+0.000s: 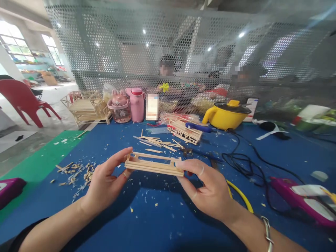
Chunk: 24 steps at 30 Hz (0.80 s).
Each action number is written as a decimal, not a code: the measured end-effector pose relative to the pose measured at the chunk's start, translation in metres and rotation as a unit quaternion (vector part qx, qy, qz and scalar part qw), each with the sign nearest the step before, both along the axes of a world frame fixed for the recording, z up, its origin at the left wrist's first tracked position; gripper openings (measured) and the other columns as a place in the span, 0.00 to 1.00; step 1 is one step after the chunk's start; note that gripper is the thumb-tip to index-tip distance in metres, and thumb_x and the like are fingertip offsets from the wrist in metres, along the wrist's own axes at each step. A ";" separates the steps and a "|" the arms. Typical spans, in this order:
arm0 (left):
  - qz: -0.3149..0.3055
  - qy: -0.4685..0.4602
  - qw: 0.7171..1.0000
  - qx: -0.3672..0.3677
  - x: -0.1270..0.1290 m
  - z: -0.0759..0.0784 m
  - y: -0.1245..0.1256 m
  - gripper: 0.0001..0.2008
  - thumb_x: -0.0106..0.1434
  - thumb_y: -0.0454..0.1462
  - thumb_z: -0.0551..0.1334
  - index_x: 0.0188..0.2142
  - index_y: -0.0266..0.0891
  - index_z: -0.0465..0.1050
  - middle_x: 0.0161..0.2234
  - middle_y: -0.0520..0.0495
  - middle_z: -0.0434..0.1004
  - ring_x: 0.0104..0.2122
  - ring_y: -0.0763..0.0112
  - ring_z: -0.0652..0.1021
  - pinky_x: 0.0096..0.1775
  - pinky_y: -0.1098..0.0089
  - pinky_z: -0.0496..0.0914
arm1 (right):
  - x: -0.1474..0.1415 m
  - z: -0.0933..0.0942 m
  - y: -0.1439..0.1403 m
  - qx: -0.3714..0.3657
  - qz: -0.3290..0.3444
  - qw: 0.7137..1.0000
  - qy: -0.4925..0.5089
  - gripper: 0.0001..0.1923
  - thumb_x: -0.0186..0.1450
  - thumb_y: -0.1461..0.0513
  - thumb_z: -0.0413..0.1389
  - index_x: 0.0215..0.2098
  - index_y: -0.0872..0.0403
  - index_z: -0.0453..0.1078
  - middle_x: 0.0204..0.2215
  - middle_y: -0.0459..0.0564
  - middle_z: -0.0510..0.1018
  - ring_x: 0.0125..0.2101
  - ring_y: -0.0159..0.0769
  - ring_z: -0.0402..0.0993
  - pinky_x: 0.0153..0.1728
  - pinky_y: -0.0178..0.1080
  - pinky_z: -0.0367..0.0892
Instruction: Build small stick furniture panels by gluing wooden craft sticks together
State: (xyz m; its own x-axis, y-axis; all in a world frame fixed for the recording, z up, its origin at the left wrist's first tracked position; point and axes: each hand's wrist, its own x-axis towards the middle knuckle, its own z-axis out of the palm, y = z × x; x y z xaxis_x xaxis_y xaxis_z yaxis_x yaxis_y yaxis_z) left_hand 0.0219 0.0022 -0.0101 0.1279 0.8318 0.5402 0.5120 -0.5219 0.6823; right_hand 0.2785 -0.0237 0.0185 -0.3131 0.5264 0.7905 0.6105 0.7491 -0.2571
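Note:
Between my two hands is a small wooden stick frame [153, 168], long and narrow, raised above the blue table [157, 224]. My left hand [107, 178] pinches its left end between thumb and fingers. At the right end, my right hand [207, 185] grips it the same way. Its lower side is made of sticks laid side by side, and a single stick runs along the top. Loose thin sticks [160, 142] lie just beyond it. Behind them rests another stick-built piece [183, 131], with a blue-handled tool [198, 127] on it.
Stick offcuts [76, 171] lie on the left. At the back stand a larger stick model [88, 106], a pink bottle [137, 105], a clear pink jug [119, 108] and a yellow pot [228, 115]. Black cables [244, 161] and a purple device [301, 199] lie right. People sit behind a perforated screen [118, 52].

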 end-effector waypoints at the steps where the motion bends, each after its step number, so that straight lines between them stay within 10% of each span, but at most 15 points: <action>1: 0.000 0.001 1.000 0.011 0.000 0.000 -0.001 0.21 0.60 0.37 0.60 0.54 0.42 0.64 0.42 0.46 0.79 0.42 0.68 0.78 0.47 0.68 0.69 | -0.001 0.000 0.000 0.002 0.009 1.000 0.002 0.18 0.57 0.70 0.57 0.44 0.51 0.67 0.34 0.48 0.78 0.34 0.33 0.76 0.36 0.35 0.73; 11: -0.080 -0.022 0.991 0.106 0.003 0.002 -0.010 0.18 0.58 0.29 0.62 0.47 0.46 0.70 0.42 0.49 0.79 0.42 0.71 0.78 0.45 0.72 0.70 | -0.003 0.005 -0.005 0.041 0.007 0.999 0.030 0.12 0.58 0.69 0.58 0.40 0.51 0.72 0.31 0.49 0.77 0.30 0.31 0.75 0.31 0.34 0.72; 24: -0.023 -0.157 0.987 -0.040 0.010 0.018 -0.025 0.03 0.53 0.36 0.65 0.29 0.43 0.79 0.27 0.52 0.82 0.24 0.73 0.78 0.27 0.77 0.72 | -0.005 0.005 -0.011 0.039 0.006 0.999 0.033 0.13 0.58 0.70 0.58 0.39 0.49 0.74 0.29 0.46 0.77 0.27 0.28 0.74 0.27 0.31 0.71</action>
State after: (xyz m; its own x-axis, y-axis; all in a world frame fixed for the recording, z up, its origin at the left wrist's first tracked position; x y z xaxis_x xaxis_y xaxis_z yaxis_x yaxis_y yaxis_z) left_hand 0.0321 -0.0224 0.0076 0.0031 0.8702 0.4926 0.2464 -0.4781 0.8430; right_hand 0.2736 -0.0349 0.0237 -0.2640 0.4581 0.8488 0.5847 0.7759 -0.2369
